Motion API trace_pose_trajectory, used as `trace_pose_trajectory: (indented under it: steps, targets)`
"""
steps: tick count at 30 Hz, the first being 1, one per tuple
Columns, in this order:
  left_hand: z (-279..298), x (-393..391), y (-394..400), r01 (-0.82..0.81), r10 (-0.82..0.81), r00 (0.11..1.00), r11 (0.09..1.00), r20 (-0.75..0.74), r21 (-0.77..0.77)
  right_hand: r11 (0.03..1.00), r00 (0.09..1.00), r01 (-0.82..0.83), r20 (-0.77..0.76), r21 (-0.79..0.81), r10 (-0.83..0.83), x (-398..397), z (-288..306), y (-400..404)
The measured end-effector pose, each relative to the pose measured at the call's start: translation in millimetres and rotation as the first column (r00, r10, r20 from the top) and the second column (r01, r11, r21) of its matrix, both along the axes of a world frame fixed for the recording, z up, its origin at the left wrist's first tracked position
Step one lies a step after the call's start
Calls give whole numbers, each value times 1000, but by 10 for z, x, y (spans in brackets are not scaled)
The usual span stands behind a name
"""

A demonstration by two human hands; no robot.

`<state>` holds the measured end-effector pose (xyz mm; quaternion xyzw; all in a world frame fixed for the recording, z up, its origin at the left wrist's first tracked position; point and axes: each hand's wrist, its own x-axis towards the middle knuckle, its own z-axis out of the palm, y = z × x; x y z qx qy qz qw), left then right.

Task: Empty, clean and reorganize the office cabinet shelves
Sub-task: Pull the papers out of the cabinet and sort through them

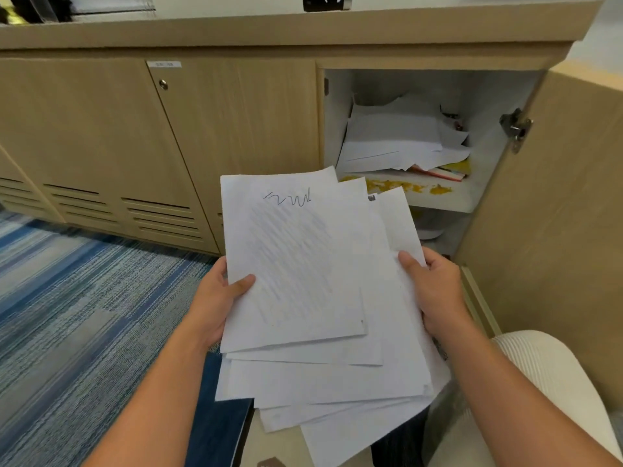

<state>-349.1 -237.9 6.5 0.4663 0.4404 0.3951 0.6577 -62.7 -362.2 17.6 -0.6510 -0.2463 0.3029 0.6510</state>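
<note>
A loose, fanned stack of white papers (313, 298) is near; more crumpled papers (397, 139) lie far right on the stained cabinet shelf (448, 197).

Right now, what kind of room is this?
Probably an office: a long tan wooden cabinet, blue striped carpet, and messy white paper sheets held by both hands.

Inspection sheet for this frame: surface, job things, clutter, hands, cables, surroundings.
Surface: shelf smeared with yellow stains.
Job's things: loose paper stack held in front of the open cabinet; paper heap on the shelf.
Clutter: books under the heap.
Grippers: left hand and right hand both grip the stack's sides.
Cables: nothing seen.
Surroundings: blue striped carpet, door swung open at right.
</note>
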Motion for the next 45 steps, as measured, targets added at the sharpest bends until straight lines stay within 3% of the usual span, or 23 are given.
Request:
trace_pose_trajectory:
  steps: [5,9,11,17,22,30,38,43,45]
  targets:
    - [-11,51,-27,70,-69,997,997,33,-38,999,997,42,-59,7,-41,-115,-82,1]
    - [-113,93,-67,88,-90,996,994,-26,-68,998,997,-65,-50,6,66,-241,-126,21]
    - [-158,35,-39,75,-77,996,995,-34,-64,994,993,-113,30,-10,113,-190,-104,18]
    - [-200,-56,13,17,-17,1000,999,-7,-52,999,981,34,188,43,-41,-1,-17,23]
    - [-140,-48,43,-19,21,999,999,32,-47,985,977,130,157,112,-146,43,-14,8]
    - [-220,123,-71,128,-123,991,987,54,-102,951,953,244,135,189,-272,-479,-224,16]
    - [-276,-59,-14,39,-39,999,995,0,-97,825,832,459,167,329,-530,-160,-56,34]
    - [-318,-207,125,-20,16,999,995,-44,-98,694,686,525,237,493,-688,561,554,29]
    - [-328,-190,162,-11,4,997,995,-77,-94,687,679,488,261,539,-687,820,878,78]
